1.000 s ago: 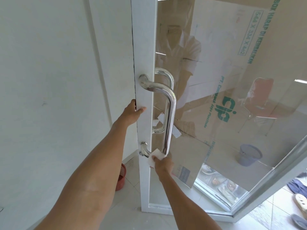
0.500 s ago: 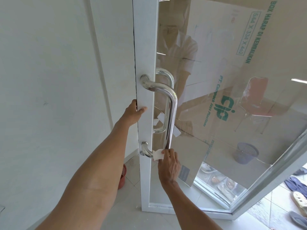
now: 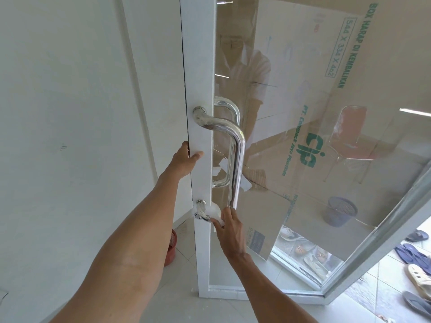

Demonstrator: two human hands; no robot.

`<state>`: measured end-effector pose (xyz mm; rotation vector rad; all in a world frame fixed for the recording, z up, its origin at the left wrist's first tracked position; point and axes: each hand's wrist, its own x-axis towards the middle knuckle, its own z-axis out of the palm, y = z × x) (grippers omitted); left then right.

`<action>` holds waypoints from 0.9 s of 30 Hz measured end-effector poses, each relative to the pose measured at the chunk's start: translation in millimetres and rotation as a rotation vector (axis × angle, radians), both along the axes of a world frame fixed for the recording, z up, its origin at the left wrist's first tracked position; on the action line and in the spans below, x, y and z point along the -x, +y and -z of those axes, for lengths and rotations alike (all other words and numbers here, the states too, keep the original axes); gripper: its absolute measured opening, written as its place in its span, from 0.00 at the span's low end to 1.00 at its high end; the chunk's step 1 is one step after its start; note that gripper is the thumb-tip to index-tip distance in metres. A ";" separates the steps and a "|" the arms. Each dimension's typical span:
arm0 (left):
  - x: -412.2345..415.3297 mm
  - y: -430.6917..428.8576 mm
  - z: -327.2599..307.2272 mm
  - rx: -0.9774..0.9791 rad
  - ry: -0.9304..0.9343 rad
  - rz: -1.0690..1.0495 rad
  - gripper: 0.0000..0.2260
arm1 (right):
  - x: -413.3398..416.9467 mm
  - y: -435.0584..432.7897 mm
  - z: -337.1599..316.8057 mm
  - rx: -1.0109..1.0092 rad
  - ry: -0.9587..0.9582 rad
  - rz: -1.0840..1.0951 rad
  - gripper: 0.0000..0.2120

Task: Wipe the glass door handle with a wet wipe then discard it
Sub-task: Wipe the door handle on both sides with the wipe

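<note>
Partly hidden, the wet wipe [image 3: 215, 211] sits pinched in right hand [image 3: 231, 231]; left hand [image 3: 184, 159] grips door edge [image 3: 200, 66].

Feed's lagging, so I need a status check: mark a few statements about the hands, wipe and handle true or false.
1. The right-hand grip holds the wet wipe at the door handle's lower bend. True.
2. The left-hand grip holds the handle's top. False: it holds the white door frame's edge, beside the handle.
3. The wet wipe is already discarded. False: it is at the handle, in the right-hand grip.
4. A red basket stands on the floor left of the door. True.
</note>
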<state>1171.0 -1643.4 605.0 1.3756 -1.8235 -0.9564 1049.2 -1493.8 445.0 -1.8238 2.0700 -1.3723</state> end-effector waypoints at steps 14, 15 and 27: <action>-3.4 14.8 0.0 0.001 0.006 -0.017 0.22 | -13.3 -5.5 -17.0 -0.532 0.611 0.064 0.17; -3.8 15.9 0.3 0.003 0.008 -0.021 0.22 | -15.9 -6.9 -17.9 -0.528 0.650 0.048 0.18; -10.0 23.2 0.6 -0.002 0.014 -0.001 0.22 | -21.4 -6.2 -17.2 -0.580 1.122 -0.036 0.06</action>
